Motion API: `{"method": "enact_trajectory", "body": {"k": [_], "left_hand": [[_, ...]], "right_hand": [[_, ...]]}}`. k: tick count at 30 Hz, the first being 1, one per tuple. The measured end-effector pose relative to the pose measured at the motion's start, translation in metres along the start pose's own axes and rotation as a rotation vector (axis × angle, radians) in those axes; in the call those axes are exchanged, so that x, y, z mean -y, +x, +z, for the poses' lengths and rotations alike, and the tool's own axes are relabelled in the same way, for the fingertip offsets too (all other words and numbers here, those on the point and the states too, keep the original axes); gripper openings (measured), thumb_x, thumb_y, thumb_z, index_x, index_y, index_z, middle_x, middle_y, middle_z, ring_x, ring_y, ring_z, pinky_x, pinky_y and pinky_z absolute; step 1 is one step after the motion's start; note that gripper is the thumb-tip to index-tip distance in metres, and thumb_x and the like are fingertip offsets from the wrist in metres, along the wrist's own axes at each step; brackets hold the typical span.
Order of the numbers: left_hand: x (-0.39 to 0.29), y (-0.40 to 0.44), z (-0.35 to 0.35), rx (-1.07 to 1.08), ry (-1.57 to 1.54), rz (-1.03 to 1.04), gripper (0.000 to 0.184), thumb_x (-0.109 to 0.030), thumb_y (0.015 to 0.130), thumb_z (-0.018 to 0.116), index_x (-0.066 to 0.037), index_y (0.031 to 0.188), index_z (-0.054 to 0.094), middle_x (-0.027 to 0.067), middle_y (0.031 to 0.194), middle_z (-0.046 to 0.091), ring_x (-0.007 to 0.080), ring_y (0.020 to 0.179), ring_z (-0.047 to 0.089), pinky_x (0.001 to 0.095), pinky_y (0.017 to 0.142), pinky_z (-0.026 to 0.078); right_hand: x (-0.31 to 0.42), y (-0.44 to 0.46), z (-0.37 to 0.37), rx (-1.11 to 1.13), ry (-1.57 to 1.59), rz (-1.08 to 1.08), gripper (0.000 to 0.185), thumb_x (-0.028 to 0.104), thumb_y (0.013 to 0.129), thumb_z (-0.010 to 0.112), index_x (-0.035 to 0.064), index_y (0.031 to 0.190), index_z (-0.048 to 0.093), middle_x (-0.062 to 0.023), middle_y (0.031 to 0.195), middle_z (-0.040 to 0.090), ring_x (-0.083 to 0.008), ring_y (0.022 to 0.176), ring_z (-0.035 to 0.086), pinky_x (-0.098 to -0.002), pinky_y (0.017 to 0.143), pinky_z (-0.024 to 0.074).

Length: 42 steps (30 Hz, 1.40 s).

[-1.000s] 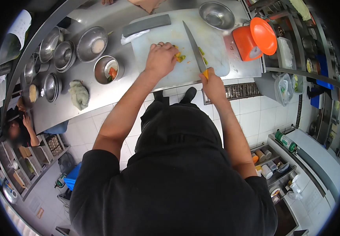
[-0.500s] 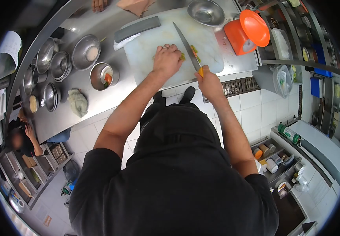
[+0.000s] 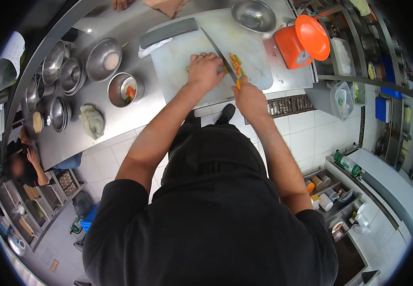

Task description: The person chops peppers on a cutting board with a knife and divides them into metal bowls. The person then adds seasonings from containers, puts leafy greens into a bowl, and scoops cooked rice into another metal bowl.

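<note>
My right hand [image 3: 251,98] is closed around the yellow handle of a kitchen knife [image 3: 217,46]. The long blade points away and to the left over a white cutting board [image 3: 168,62], close to my left fingers. My left hand [image 3: 204,72] lies on the board with its fingers bent over a green vegetable piece [image 3: 224,69], mostly hidden under them. Right of the blade lie chopped orange and green vegetable pieces [image 3: 236,64], which look like pepper.
A dark grey rectangular block [image 3: 168,32] rests on a white cloth at the board's far left. Around it are a metal bowl [image 3: 253,16], an orange scale [image 3: 292,47], a metal pot [image 3: 115,90] with red and green pieces, stacked bowls [image 3: 72,76] and a crumpled cloth [image 3: 92,121]. Another person sits at left.
The knife and my right hand have shifted left, bringing the blade against my left fingers. More orange and green pieces now show right of the blade.
</note>
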<state>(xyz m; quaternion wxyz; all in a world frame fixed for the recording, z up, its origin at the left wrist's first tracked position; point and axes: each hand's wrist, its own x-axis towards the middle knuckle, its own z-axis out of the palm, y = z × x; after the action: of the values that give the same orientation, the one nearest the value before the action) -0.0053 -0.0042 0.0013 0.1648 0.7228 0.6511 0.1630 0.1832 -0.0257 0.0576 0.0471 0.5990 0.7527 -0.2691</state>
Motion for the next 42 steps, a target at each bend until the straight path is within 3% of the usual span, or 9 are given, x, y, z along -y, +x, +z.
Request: {"method": "enact_trajectory", "body": {"k": [14,23,29,36,42], "left_hand": [[0.004,0.002,0.006,-0.001,0.002,0.048,0.019,-0.028,0.082,0.082,-0.018,0.098,0.078,-0.0025,0.107,0.072,0.0222,0.112,0.063,0.0426,0.101,0.038],[0.010,-0.008,0.001,-0.123,-0.043,0.100,0.026,-0.024,0.084,0.079,-0.017,0.109,0.080,-0.0010,0.114,0.074,0.0234,0.113,0.064,0.0423,0.104,0.038],[0.041,-0.024,-0.031,-0.225,-0.054,-0.117,0.026,-0.017,0.088,0.075,-0.015,0.114,0.078,0.0028,0.117,0.074,0.0284,0.110,0.067,0.0437,0.098,0.044],[0.049,-0.022,-0.043,-0.082,0.000,-0.159,0.023,-0.018,0.091,0.072,-0.015,0.113,0.077,0.0063,0.113,0.074,0.0291,0.110,0.068,0.0442,0.097,0.046],[0.053,-0.016,-0.029,-0.018,-0.029,-0.133,0.025,-0.016,0.090,0.074,-0.012,0.115,0.075,0.0096,0.106,0.076,0.0290,0.101,0.072,0.0451,0.093,0.052]], "right_hand": [[-0.009,0.022,0.025,0.007,-0.023,-0.013,0.045,0.031,0.105,0.061,-0.0033,0.131,0.048,-0.0276,0.094,0.074,-0.0471,0.088,0.074,-0.0563,0.079,0.0586],[-0.006,0.031,-0.008,0.022,0.069,-0.075,0.045,0.028,0.103,0.063,-0.0049,0.131,0.050,-0.0303,0.093,0.074,-0.0490,0.091,0.073,-0.0569,0.081,0.0573],[-0.007,0.003,0.015,0.066,0.168,0.008,0.044,0.031,0.104,0.063,-0.0052,0.125,0.051,-0.0314,0.089,0.072,-0.0518,0.088,0.071,-0.0595,0.078,0.0565],[-0.034,-0.002,0.021,-0.089,0.131,0.012,0.038,0.033,0.104,0.065,-0.0016,0.114,0.052,-0.0302,0.086,0.072,-0.0520,0.084,0.070,-0.0602,0.074,0.0562],[-0.034,-0.001,0.009,-0.078,0.087,0.006,0.037,0.032,0.103,0.066,-0.0012,0.114,0.054,-0.0291,0.085,0.072,-0.0505,0.084,0.071,-0.0597,0.073,0.0563]]}}
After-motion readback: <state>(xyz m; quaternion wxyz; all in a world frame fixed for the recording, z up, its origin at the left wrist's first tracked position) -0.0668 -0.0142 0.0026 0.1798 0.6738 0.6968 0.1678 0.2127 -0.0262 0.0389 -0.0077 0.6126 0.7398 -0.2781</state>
